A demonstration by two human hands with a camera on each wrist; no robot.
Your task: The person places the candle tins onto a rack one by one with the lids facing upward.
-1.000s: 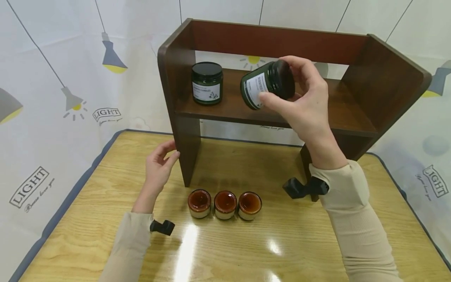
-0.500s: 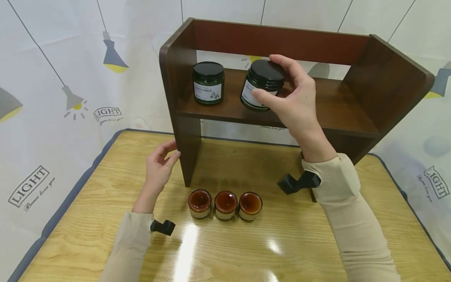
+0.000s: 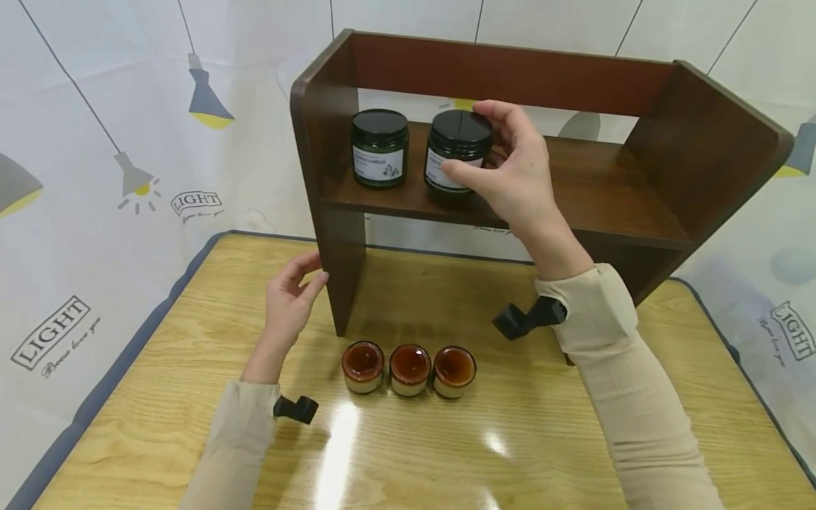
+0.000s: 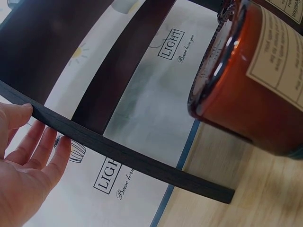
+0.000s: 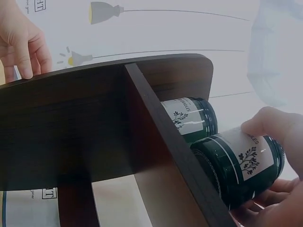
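Note:
My right hand grips a dark green candle jar with a black lid and white label, thumb on the front. The jar is upright over the front part of the brown shelf; whether its base touches the board I cannot tell. A matching jar stands to its left, a small gap between them; in the right wrist view it is partly hidden by the shelf board. My left hand touches the outer side of the shelf's left panel with thumb and fingertips, its fingers fairly straight.
Three small amber glass candle jars stand in a row on the wooden table, in front of the shelf. One amber jar looms close in the left wrist view. The shelf's right panel rises beside the right arm.
My right hand has turned the tilted green jar upright and brought it left and down, nearer the other green jar. The left hand stays on the panel.

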